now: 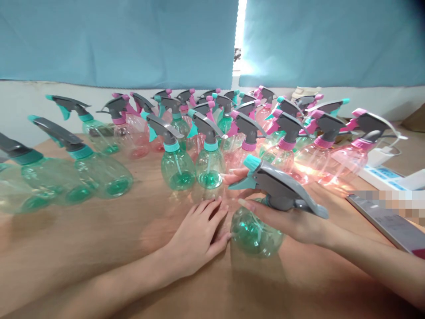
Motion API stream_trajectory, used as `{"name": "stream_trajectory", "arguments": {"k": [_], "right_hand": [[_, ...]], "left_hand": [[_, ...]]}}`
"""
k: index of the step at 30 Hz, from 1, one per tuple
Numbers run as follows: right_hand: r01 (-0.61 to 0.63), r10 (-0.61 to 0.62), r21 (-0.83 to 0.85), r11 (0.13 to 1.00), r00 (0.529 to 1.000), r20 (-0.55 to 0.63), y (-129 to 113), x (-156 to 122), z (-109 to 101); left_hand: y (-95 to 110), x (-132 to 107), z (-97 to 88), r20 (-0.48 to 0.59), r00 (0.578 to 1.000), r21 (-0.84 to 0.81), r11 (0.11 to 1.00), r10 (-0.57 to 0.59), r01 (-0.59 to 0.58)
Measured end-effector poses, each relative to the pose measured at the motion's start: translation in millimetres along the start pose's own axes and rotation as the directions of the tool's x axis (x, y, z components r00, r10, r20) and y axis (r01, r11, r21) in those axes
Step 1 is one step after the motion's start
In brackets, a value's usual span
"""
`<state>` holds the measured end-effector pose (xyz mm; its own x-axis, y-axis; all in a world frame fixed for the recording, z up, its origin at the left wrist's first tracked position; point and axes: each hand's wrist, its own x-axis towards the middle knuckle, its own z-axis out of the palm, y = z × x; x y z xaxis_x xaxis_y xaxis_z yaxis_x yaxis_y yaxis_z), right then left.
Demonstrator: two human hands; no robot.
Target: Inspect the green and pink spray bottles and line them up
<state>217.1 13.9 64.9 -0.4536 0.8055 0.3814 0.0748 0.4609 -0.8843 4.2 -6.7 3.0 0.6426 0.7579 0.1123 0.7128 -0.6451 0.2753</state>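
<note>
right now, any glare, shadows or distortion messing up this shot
In the head view, daylight glares through the gap between the blue blinds; in the same view, glare washes over the pink bottles at right, the green bottles at far left look stretched and tilted, and a soft shadow lies below the spray bottle in the right hand.

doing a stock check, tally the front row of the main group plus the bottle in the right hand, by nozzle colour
Teal-nozzle bottles: 3, including the held bottle in the right hand
Pink-nozzle bottles: 4
Total: 7
</note>
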Motion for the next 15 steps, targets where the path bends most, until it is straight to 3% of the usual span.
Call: {"name": "stream_trajectory", "arguments": {"k": [15], "right_hand": [[0.113, -0.143, -0.308, 0.945, 0.987, -0.079, 2.8, 1.0, -0.3]], "left_hand": [[-0.5, -1.3, 0.2, -0.035, 0.999, 0.000, 1.000, 0.007, -0.007]]}}
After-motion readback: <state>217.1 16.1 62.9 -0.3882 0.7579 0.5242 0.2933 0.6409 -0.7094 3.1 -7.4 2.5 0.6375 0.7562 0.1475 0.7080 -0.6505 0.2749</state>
